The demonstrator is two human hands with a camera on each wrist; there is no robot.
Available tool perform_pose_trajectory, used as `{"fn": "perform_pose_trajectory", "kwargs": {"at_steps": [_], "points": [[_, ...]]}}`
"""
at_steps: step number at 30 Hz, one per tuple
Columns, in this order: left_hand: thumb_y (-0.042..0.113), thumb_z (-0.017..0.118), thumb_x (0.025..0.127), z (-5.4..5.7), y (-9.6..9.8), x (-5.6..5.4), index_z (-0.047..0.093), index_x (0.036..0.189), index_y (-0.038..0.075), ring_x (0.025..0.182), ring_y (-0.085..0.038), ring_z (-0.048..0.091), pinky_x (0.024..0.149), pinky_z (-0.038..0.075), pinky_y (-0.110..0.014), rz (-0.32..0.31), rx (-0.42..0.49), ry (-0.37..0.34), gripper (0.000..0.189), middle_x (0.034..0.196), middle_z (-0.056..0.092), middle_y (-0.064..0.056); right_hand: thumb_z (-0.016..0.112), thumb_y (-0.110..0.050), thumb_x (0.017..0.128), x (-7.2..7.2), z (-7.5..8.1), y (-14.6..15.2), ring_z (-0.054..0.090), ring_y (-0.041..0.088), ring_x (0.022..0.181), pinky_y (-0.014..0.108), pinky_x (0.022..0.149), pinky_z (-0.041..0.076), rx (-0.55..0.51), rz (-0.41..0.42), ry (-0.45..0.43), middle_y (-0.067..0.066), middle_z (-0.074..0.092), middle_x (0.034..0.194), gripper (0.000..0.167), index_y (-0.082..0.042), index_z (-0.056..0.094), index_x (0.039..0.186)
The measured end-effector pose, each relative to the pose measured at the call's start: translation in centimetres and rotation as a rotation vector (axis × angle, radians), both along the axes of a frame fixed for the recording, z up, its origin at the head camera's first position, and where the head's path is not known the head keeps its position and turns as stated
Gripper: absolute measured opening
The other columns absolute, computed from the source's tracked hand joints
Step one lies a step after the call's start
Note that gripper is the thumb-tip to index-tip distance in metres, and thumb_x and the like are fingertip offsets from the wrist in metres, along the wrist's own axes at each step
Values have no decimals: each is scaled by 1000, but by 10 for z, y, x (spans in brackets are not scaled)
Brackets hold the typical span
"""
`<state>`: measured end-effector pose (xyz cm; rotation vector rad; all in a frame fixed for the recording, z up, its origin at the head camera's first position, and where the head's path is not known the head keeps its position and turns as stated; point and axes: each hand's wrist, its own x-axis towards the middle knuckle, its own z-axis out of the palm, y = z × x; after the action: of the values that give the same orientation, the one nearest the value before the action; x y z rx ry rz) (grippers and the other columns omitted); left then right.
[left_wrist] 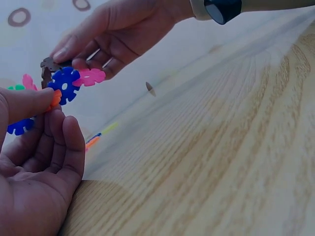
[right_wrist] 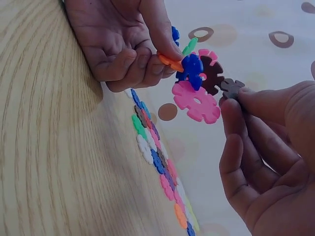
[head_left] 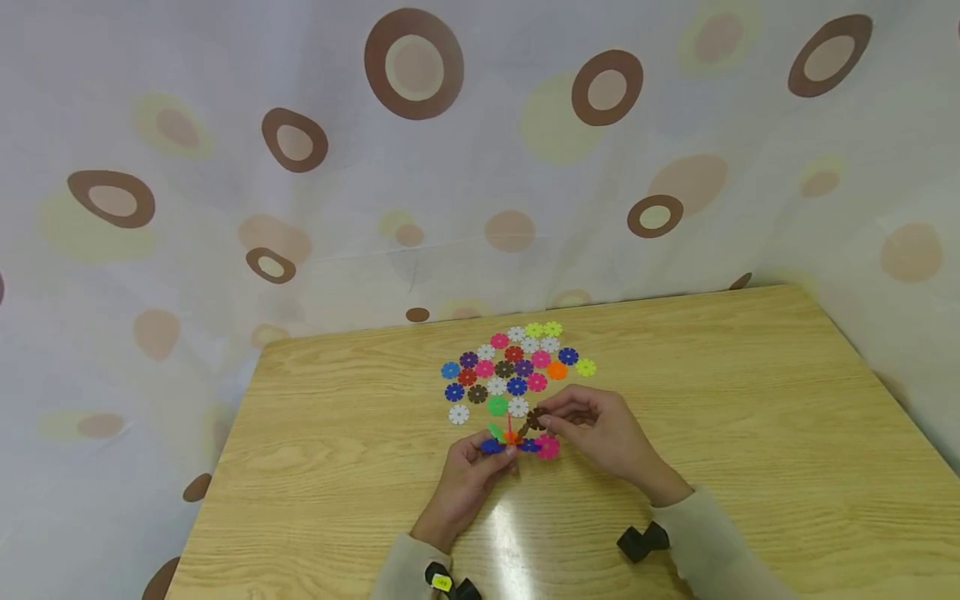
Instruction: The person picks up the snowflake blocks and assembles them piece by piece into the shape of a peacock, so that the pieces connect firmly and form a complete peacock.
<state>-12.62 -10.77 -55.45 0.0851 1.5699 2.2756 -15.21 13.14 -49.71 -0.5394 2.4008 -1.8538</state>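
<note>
My left hand (head_left: 467, 479) pinches an orange notched disc (right_wrist: 171, 62) at the middle of a small cluster of interlocking plastic discs. Joined around it are blue discs (left_wrist: 65, 86), a green one (right_wrist: 190, 46), pink ones (right_wrist: 197, 102) and a brown one (right_wrist: 212, 77). Between thumb and fingertips, my right hand (head_left: 600, 425) pinches another brown disc (right_wrist: 231, 89), its edge right at the rim of the cluster's brown disc. Both hands hold the pieces above the tabletop, close together.
Many loose notched discs (head_left: 497, 386) in white, red, purple, blue, yellow and other colours lie flat on the wooden table (head_left: 337, 467) beyond the hands. A patterned cloth (head_left: 480, 167) hangs behind the table's far edge. Each wrist wears a black camera.
</note>
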Motion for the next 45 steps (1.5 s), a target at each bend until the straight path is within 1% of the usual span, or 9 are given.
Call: {"fn": "perform_pose_trajectory", "kwargs": {"at_steps": [5, 14, 23, 30, 32, 34, 39, 42, 45], "points": [[1, 67, 104, -1, 0, 0, 73, 116, 10, 94, -6, 69, 89, 63, -23, -12, 0, 4, 16, 103, 78, 10, 79, -8, 100, 0, -3, 0, 79, 12, 87, 27, 79, 68, 15, -2, 10, 9, 83, 104, 10, -10, 80, 110], [-1, 67, 103, 0, 0, 1, 73, 111, 10, 91, -8, 70, 88, 63, -22, -12, -16, 33, 14, 100, 77, 10, 79, -7, 100, 0, -6, -1, 81, 19, 88, 27, 80, 67, 30, 20, 30, 6, 83, 103, 11, -13, 82, 109], [-1, 67, 104, 1, -5, 0, 70, 116, 1, 86, -9, 69, 85, 63, -21, 11, -50, 48, 13, 97, 77, 9, 80, -8, 99, -1, -7, -12, 78, 9, 84, 27, 75, 67, 37, 5, 10, 6, 84, 101, 10, -12, 82, 108], [1, 67, 104, -1, -3, -2, 73, 105, 12, 89, -9, 69, 88, 63, -22, 0, -40, 10, 13, 97, 77, 9, 70, -16, 108, -8, -12, -3, 78, 14, 91, 26, 80, 65, 101, -7, 21, 5, 83, 111, 16, -11, 80, 119], [1, 67, 104, -2, -2, -3, 73, 99, 16, 87, -9, 69, 87, 62, -22, -10, -25, 8, 16, 95, 76, 9, 65, -18, 111, -14, -13, 3, 77, 18, 96, 26, 83, 64, 145, -47, 36, 7, 82, 118, 21, -9, 78, 126], [1, 67, 103, -3, -1, -4, 73, 94, 18, 87, -9, 68, 86, 61, -21, -13, -2, 8, 20, 93, 76, 10, 63, -18, 112, -21, -13, 8, 75, 26, 102, 33, 86, 65, 194, -81, 51, 13, 77, 127, 27, -6, 74, 134], [0, 65, 102, -1, -1, -3, 72, 89, 20, 86, -6, 67, 84, 61, -20, -25, 37, 10, 25, 91, 75, 12, 64, -16, 110, -39, -20, 18, 57, 46, 131, 63, 106, 56, 503, -134, 77, 28, 55, 150, 47, 0, 59, 153], [-1, 65, 103, -1, -1, -2, 72, 88, 20, 86, -6, 67, 84, 61, -20, -28, 38, 6, 26, 91, 74, 12, 65, -15, 108, -44, -24, 22, 48, 53, 138, 69, 115, 49, 661, -155, 95, 31, 51, 154, 48, 4, 59, 151], [-1, 65, 102, -1, -2, -3, 70, 87, 20, 86, -6, 67, 85, 61, -20, -36, 34, 10, 26, 90, 73, 12, 68, -10, 105, -45, -26, 25, 56, 48, 123, 62, 105, 55, 673, -193, 95, 27, 61, 144, 34, 4, 71, 136]]}}
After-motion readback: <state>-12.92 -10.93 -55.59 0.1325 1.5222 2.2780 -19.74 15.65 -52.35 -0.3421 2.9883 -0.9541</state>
